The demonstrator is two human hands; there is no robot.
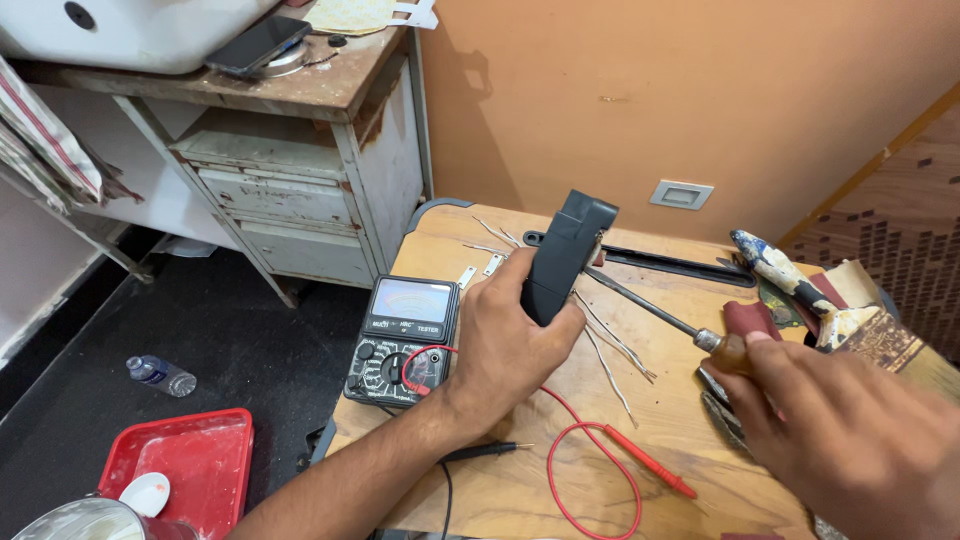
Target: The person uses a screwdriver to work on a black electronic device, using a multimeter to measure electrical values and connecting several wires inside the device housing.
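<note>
My left hand (505, 345) grips a dark grey plastic housing (565, 255), held upright over a small wooden table (640, 420). My right hand (850, 440) holds a screwdriver (650, 312) by its wooden handle; the long metal shaft reaches up and left, its tip at the housing's side. Thin white wires (615, 350) trail from the housing onto the tabletop.
A black analogue multimeter (403, 340) lies at the table's left, with red (600, 460) and black (485, 452) probe leads. Paint-spattered pliers (790, 280), a black strip (670, 265) and cloth sit at the right. An old cabinet (300, 170), red tray (185, 465) and bottle (160, 375) stand left.
</note>
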